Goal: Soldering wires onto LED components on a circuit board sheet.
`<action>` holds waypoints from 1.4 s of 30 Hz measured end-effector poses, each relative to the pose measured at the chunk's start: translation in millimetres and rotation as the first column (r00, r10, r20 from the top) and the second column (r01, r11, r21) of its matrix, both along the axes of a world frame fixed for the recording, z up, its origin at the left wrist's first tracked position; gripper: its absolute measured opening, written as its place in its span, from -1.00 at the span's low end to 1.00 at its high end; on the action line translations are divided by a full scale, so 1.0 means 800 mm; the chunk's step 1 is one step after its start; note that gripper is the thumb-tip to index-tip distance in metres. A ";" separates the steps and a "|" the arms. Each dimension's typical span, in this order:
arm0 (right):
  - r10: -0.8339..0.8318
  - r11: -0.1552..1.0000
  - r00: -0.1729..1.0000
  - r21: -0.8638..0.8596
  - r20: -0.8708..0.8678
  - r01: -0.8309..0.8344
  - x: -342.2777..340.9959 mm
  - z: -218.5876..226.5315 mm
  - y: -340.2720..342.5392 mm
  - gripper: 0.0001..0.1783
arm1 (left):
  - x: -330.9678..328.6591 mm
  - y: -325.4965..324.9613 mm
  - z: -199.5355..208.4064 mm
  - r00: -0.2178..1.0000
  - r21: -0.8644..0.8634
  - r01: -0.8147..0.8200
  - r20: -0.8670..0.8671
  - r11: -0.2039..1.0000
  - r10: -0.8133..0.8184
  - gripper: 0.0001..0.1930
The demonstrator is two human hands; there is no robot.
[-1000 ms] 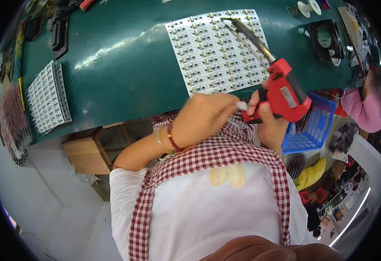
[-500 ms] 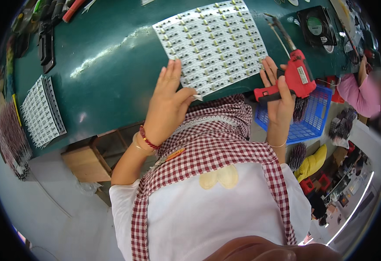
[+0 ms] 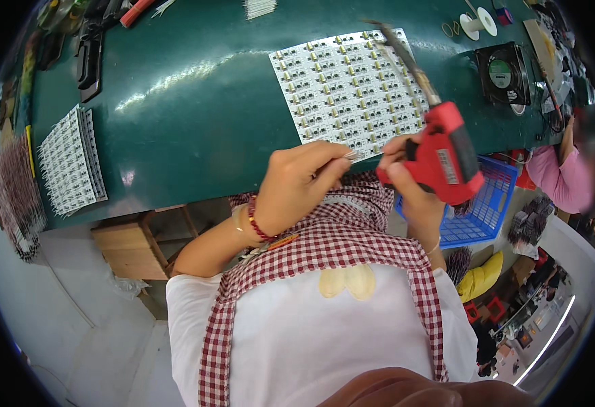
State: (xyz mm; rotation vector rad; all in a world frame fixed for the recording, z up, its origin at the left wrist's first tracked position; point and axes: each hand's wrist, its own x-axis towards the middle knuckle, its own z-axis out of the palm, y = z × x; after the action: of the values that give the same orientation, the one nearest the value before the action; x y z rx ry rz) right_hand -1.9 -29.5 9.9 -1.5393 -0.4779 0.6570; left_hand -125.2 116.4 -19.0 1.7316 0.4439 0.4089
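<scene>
Left hand: (image 3: 297, 178) thumb and forefinger pinched together on a few thin pale slips (image 3: 351, 156), the other fingers curled in behind.
Right hand: (image 3: 414, 190) fingers wrapped around the handle of a red soldering gun (image 3: 447, 152), thumb across the grip; just beside the left fingertips, with a small gap between the hands.
Gun's long axis: barrel pointing away from the right hand and leaning left, the tip lying over the far edge of the sheet in this view; how high it hangs above cannot be told.
Sheet from the hands: the white component sheet (image 3: 351, 91) lies directly ahead of both, its near edge at the left fingertips and the right fingers close by; whether either touches it cannot be told.
Sheet's lie: flat on the green table (image 3: 195, 122), its columns running away from the hands and tilting left at the far end.
Nearer hand: the left, by its pinched fingertips.
Blue crate: (image 3: 474, 234) below table height, to the right of the right hand.
Board stack: (image 3: 70, 159) well off to the left of the left hand.
Fan: (image 3: 504, 74) beyond the right hand, farther right.
White spool: (image 3: 478, 24) beyond the fan, farthest from the hands.
</scene>
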 end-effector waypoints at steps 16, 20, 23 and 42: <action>0.078 0.987 0.981 -0.153 0.175 -0.051 -0.014 -0.011 0.009 -0.75 | 0.005 0.005 0.013 0.986 -0.171 0.155 -0.038 0.973 -0.164 -0.90; 0.139 0.980 0.945 -0.178 0.298 -0.088 -0.009 -0.024 -0.002 -0.73 | 0.006 -0.002 0.010 0.996 -0.202 0.068 -0.038 0.977 -0.077 -0.89; 0.188 0.976 0.899 -0.179 0.396 -0.126 -0.009 -0.026 -0.001 -0.68 | 0.002 0.000 0.008 0.997 -0.175 0.036 -0.056 0.984 -0.047 -0.90; 0.221 0.971 0.959 0.052 0.177 -0.233 -0.003 -0.003 0.021 -0.54 | -0.006 0.008 0.018 0.963 0.259 0.139 -0.261 0.956 -0.070 -0.96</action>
State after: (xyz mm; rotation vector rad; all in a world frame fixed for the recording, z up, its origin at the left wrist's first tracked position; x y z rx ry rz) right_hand -4.0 -12.8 7.8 -1.4905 -0.8093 0.6790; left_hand -129.8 123.2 -4.7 2.0805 0.4894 0.1799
